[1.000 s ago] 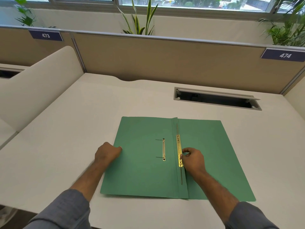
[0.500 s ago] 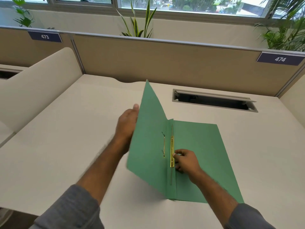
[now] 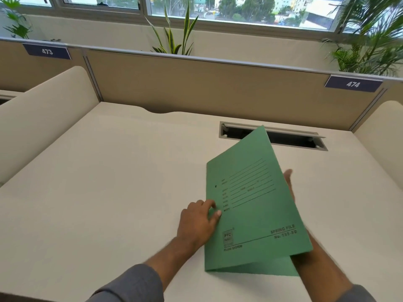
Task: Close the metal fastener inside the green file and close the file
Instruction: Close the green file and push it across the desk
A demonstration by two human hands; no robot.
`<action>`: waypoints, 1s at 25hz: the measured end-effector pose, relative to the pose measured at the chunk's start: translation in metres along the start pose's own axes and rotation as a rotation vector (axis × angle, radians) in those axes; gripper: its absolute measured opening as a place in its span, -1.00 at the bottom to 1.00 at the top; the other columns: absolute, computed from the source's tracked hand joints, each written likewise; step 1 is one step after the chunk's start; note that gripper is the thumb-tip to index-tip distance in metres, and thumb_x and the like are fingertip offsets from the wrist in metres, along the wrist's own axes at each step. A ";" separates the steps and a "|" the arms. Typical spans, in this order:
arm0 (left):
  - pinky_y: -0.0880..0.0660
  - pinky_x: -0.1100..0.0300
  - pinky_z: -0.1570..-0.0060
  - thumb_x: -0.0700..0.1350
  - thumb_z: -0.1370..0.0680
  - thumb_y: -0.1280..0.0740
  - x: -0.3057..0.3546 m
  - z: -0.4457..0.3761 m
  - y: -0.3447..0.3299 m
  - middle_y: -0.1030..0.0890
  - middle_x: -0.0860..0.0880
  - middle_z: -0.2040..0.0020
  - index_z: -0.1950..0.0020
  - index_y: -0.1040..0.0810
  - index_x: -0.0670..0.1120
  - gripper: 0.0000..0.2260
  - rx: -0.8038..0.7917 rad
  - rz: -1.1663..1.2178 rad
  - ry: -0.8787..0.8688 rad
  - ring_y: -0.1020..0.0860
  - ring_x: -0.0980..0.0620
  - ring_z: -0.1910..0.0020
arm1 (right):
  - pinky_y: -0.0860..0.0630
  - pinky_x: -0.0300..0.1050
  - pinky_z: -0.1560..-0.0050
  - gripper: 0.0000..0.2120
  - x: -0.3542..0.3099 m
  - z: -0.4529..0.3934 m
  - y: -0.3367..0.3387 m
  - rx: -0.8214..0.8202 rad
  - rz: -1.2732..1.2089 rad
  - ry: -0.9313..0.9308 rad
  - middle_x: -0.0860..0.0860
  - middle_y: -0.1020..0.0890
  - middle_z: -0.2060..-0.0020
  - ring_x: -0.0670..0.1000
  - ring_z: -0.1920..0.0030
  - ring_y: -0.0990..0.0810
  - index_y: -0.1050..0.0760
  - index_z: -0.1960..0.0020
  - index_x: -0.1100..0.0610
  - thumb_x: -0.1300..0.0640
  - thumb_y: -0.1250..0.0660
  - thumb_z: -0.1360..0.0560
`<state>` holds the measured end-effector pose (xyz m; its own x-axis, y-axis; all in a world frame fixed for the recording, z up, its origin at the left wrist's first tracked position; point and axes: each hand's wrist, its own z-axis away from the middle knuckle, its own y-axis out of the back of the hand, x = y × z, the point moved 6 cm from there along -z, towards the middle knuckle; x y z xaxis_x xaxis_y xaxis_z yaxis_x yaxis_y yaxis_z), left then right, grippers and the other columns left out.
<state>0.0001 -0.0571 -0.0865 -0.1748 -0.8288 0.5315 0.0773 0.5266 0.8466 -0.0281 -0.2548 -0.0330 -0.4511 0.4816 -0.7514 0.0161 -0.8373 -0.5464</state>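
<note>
Your thin green card file sits on the right half of the pale cream desk, spine toward the left, its printed front cover tilted up off the back cover like a half-shut book. The metal fastener is hidden under that cover, so you cannot check it from here.

Your left hand rests at the spine edge, thumb and forefinger lightly pinching the cover near the fold. Your right hand is mostly behind the raised cover — only spread fingertips show past its far edge, so whether it grips or merely props the cover cannot be told.

Expect this file to be very light and bendy: stiff enough along the fold to hold a crease, floppy toward the free edge. It will likely slide on the smooth desk if pushed sideways. Keep the spine pinned with your left hand, draw the right out, then press flat on the cover's open middle rather than its corners.
</note>
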 end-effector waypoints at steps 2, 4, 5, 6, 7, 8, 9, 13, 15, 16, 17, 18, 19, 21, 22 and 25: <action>-0.38 0.08 -0.12 0.27 -0.56 -0.10 -0.015 0.005 -0.011 -0.53 0.07 -0.14 -0.31 -0.44 0.14 -0.59 -0.038 -0.120 -0.004 -0.44 0.03 -0.14 | -0.60 0.20 0.04 -0.14 -0.021 -0.003 0.001 0.023 -0.044 0.012 0.17 -0.71 0.00 0.24 0.03 -0.69 -0.61 -0.18 0.07 -0.59 -0.11 -0.28; -0.33 0.08 -0.17 0.28 -0.55 -0.12 -0.023 0.008 -0.014 -0.47 0.06 -0.17 -0.38 -0.41 0.15 -0.55 -0.061 -0.191 -0.011 -0.39 0.02 -0.19 | -0.65 0.10 0.18 -0.36 -0.043 0.002 0.012 0.064 -0.028 0.070 0.16 -0.73 0.08 0.20 0.14 -0.71 -0.65 -0.10 0.10 -0.40 -0.19 -0.41; -0.33 0.07 -0.18 0.28 -0.55 -0.13 -0.024 0.008 -0.014 -0.45 0.06 -0.18 -0.40 -0.41 0.15 -0.53 -0.067 -0.202 -0.008 -0.38 0.02 -0.20 | -0.65 0.05 0.25 -0.50 -0.051 0.003 0.015 0.081 -0.003 0.086 0.16 -0.73 0.12 0.18 0.20 -0.72 -0.66 -0.07 0.13 -0.25 -0.26 -0.44; -0.32 0.07 -0.18 0.28 -0.54 -0.13 -0.023 0.008 -0.014 -0.44 0.06 -0.18 -0.40 -0.40 0.15 -0.53 -0.069 -0.205 0.000 -0.37 0.02 -0.20 | -0.65 0.02 0.31 -0.60 -0.058 0.007 0.025 0.175 0.073 0.105 0.17 -0.73 0.16 0.17 0.26 -0.71 -0.65 -0.06 0.16 -0.11 -0.30 -0.43; -0.32 0.07 -0.18 0.28 -0.54 -0.14 -0.022 0.008 -0.013 -0.44 0.06 -0.17 -0.40 -0.41 0.14 -0.53 -0.069 -0.199 0.013 -0.37 0.02 -0.20 | -0.64 -0.01 0.35 -0.68 -0.065 0.006 0.039 0.281 0.180 0.119 0.18 -0.73 0.19 0.16 0.31 -0.70 -0.63 -0.07 0.21 0.03 -0.32 -0.44; -0.32 0.07 -0.17 0.28 -0.54 -0.13 -0.022 0.008 -0.012 -0.44 0.05 -0.17 -0.40 -0.42 0.13 -0.52 -0.069 -0.188 0.030 -0.37 0.01 -0.20 | -0.63 -0.03 0.38 -0.74 -0.074 0.007 0.048 0.378 0.303 0.149 0.18 -0.73 0.23 0.15 0.35 -0.69 -0.61 -0.08 0.24 0.15 -0.31 -0.47; -0.32 0.07 -0.17 0.29 -0.54 -0.12 -0.021 0.007 -0.011 -0.45 0.05 -0.17 -0.39 -0.43 0.11 -0.51 -0.068 -0.174 0.056 -0.38 0.01 -0.20 | -0.63 -0.04 0.41 -0.79 -0.080 0.009 0.053 0.459 0.408 0.176 0.18 -0.73 0.26 0.14 0.38 -0.69 -0.60 -0.08 0.25 0.25 -0.29 -0.49; -0.39 0.00 -0.14 0.39 -0.47 -0.13 -0.017 0.003 -0.008 -0.48 -0.01 -0.17 -0.27 -0.47 0.01 -0.43 -0.091 -0.145 0.199 -0.40 -0.04 -0.18 | -0.65 -0.07 0.35 -0.79 -0.061 0.008 0.075 0.560 0.617 0.062 0.23 -0.71 0.15 0.13 0.33 -0.69 -0.59 -0.11 0.30 0.38 -0.29 -0.51; -0.43 -0.03 -0.11 0.39 -0.44 -0.20 -0.015 0.003 -0.006 -0.46 -0.03 -0.16 -0.22 -0.45 -0.03 -0.42 -0.098 -0.142 0.264 -0.40 -0.06 -0.18 | -0.58 -0.20 0.46 -0.81 -0.046 0.005 0.083 0.591 0.757 0.021 0.12 -0.72 0.22 0.02 0.38 -0.70 -0.60 -0.09 0.29 0.35 -0.33 -0.50; -0.46 -0.04 -0.09 0.38 -0.43 -0.24 -0.015 0.003 -0.004 -0.45 -0.04 -0.16 -0.22 -0.44 -0.04 -0.41 -0.095 -0.131 0.295 -0.40 -0.06 -0.18 | -0.58 -0.20 0.43 -0.81 -0.039 0.003 0.085 0.611 0.827 0.008 0.08 -0.71 0.23 0.00 0.37 -0.70 -0.61 -0.10 0.28 0.34 -0.36 -0.49; -0.48 -0.04 -0.08 0.37 -0.43 -0.28 -0.016 0.005 -0.003 -0.44 -0.05 -0.16 -0.23 -0.43 -0.06 -0.41 -0.089 -0.116 0.326 -0.40 -0.06 -0.18 | -0.60 -0.16 0.35 -0.77 -0.030 0.000 0.086 0.625 0.891 -0.007 0.07 -0.71 0.21 0.01 0.33 -0.70 -0.60 -0.12 0.27 0.32 -0.39 -0.47; -0.51 -0.05 -0.08 0.35 -0.42 -0.32 -0.018 0.006 -0.001 -0.44 -0.06 -0.17 -0.23 -0.43 -0.07 -0.41 -0.082 -0.105 0.358 -0.41 -0.07 -0.18 | -0.62 -0.12 0.24 -0.73 -0.021 -0.003 0.087 0.627 0.961 -0.029 0.08 -0.71 0.17 0.04 0.27 -0.70 -0.59 -0.15 0.24 0.30 -0.42 -0.44; -0.53 -0.05 -0.07 0.33 -0.42 -0.35 -0.020 0.008 0.001 -0.43 -0.07 -0.17 -0.23 -0.42 -0.09 -0.40 -0.078 -0.104 0.393 -0.42 -0.08 -0.18 | -0.62 -0.08 0.16 -0.67 -0.011 -0.006 0.087 0.618 1.059 -0.056 0.10 -0.69 0.11 0.07 0.20 -0.69 -0.56 -0.18 0.21 0.26 -0.45 -0.42; -0.55 -0.04 -0.07 0.29 -0.42 -0.39 -0.022 0.009 0.003 -0.42 -0.09 -0.18 -0.24 -0.42 -0.12 -0.40 -0.074 -0.112 0.452 -0.44 -0.10 -0.18 | -0.59 -0.02 0.00 -0.55 0.007 -0.011 0.084 0.596 1.318 -0.110 0.12 -0.58 0.01 0.16 0.03 -0.63 -0.48 -0.22 0.15 0.15 -0.49 -0.36; -0.56 -0.03 -0.06 0.27 -0.42 -0.41 -0.021 0.010 0.004 -0.42 -0.10 -0.18 -0.24 -0.42 -0.14 -0.40 -0.074 -0.106 0.469 -0.45 -0.11 -0.17 | -0.55 0.00 -0.08 -0.48 0.014 -0.013 0.083 0.600 1.409 -0.119 0.10 -0.48 -0.02 0.18 -0.06 -0.57 -0.44 -0.27 0.13 0.10 -0.49 -0.36; -0.57 -0.02 -0.08 0.21 -0.41 -0.46 -0.023 0.009 0.005 -0.46 -0.13 -0.18 -0.23 -0.42 -0.16 -0.42 -0.076 -0.029 0.498 -0.50 -0.13 -0.16 | -0.47 0.00 -0.19 -0.36 0.022 -0.017 0.082 0.615 1.458 -0.094 0.11 -0.37 -0.07 0.19 -0.17 -0.48 -0.35 -0.40 0.15 0.07 -0.47 -0.39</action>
<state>-0.0044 -0.0338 -0.0952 0.3106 -0.8421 0.4409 0.1542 0.5024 0.8508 -0.0211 -0.3083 -0.1004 -0.4239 -0.7928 -0.4379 0.1281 -0.5311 0.8376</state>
